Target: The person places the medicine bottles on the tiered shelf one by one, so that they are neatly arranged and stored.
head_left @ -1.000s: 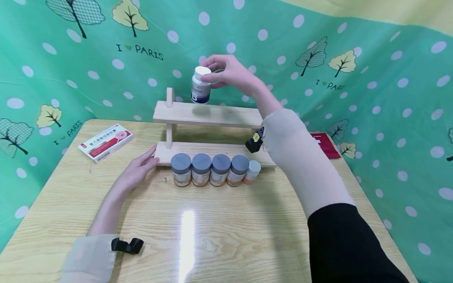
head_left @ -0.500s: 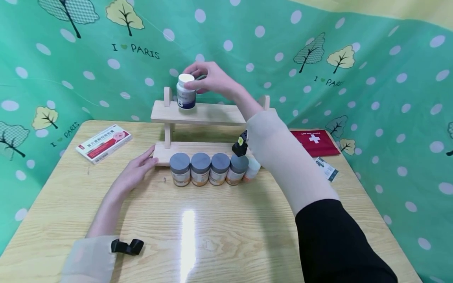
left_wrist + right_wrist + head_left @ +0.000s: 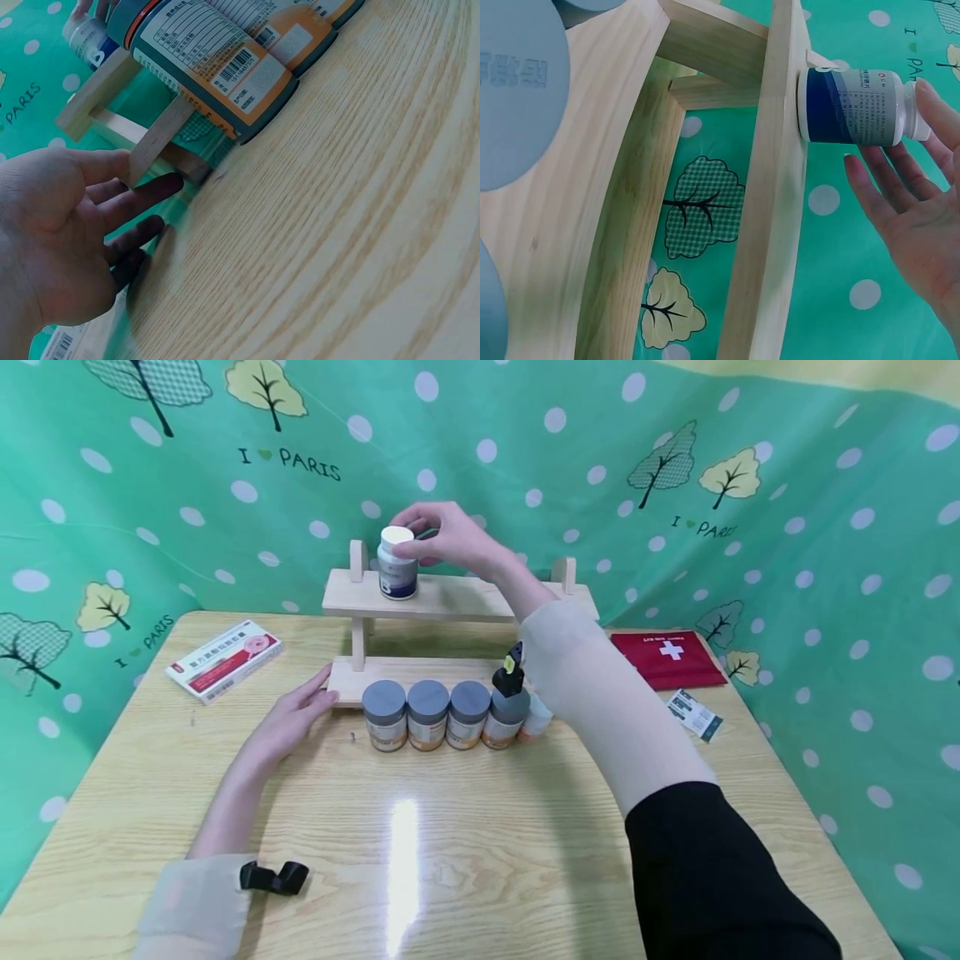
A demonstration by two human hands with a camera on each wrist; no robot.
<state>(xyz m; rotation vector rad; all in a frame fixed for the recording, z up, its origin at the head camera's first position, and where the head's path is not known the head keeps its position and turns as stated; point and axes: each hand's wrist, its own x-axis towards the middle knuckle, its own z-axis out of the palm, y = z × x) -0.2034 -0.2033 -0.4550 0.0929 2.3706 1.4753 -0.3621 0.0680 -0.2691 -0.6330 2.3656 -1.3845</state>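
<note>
My right hand [image 3: 450, 537] holds a white pill bottle [image 3: 397, 572] with a dark blue band by its cap end. The bottle stands upright at the left end of the top board of a two-tier wooden shelf [image 3: 465, 597]; the right wrist view has its base [image 3: 821, 105] against the board. Straight fingers of my left hand [image 3: 292, 722] touch the left end of the lower board [image 3: 420, 670]. Seen from the left wrist, the thumb and forefinger of that hand [image 3: 67, 225] lie at the board's end [image 3: 161, 139].
Several grey-lidded jars [image 3: 427, 718] line up before the shelf, with a smaller white-capped bottle [image 3: 534, 718] at their right. A medicine box [image 3: 225, 660] lies at left. A red first aid kit pouch [image 3: 667, 660] and a small packet [image 3: 693, 714] lie at right.
My right hand has carried the pill bottle left and lowered it from above the shelf onto the top board. The left hand has stayed at the lower board's end.
</note>
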